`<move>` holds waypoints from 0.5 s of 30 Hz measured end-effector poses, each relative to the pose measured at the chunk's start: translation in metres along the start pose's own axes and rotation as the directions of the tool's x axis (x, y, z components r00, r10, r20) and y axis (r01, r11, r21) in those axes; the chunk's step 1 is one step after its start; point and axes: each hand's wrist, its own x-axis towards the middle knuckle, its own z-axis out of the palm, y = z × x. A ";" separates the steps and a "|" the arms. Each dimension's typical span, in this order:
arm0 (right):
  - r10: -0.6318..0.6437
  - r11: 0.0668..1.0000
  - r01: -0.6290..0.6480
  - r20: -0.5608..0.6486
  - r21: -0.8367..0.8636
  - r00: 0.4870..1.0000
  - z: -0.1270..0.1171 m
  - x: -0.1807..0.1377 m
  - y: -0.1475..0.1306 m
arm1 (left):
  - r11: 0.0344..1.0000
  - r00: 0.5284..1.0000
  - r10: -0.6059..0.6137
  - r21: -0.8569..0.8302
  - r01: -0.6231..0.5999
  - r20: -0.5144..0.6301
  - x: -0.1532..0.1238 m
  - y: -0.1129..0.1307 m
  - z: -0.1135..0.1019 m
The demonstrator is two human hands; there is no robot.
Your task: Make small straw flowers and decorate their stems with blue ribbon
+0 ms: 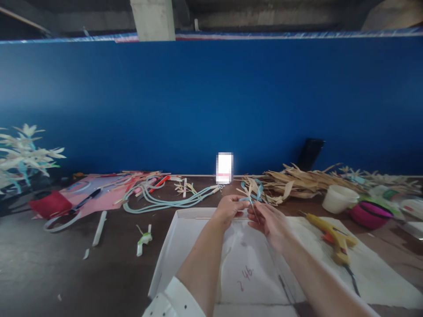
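Observation:
Both my hands meet above the far edge of a white shallow cardboard tray [172,246]. My left hand [228,209] is closed in a pinch on a small sprig of tan dried leaves and light blue strips [251,190]. My right hand [269,220] is closed too, its fingertips pinching the thin stem of the same sprig just below the leaves. The sprig stands upright between the two hands.
A yellow glue gun [333,237] lies on white paper at the right. Beyond it are a white cup [337,198], a pink bowl [369,213] and a heap of dried leaves [307,180]. Light blue cords [165,200], pink paper [99,193] and finished sprigs [23,154] sit left.

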 end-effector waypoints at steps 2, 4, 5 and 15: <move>0.010 1.000 -0.010 0.002 -0.003 1.000 0.000 0.002 -0.003 | 1.000 1.000 -0.005 -0.001 0.005 0.007 -0.001 0.001 0.000; -0.012 0.999 0.011 -0.021 -0.038 1.000 0.000 0.003 -0.006 | 1.000 1.000 -0.003 0.001 0.003 0.006 -0.002 0.002 0.000; -0.030 0.998 0.028 -0.029 -0.061 0.999 0.000 0.004 -0.006 | 1.000 1.000 -0.002 0.006 0.002 0.006 -0.002 0.002 0.000; -0.231 0.959 0.219 -0.050 -0.179 0.972 0.000 0.002 0.008 | 1.000 1.000 0.007 -0.005 -0.007 0.008 0.001 -0.002 0.000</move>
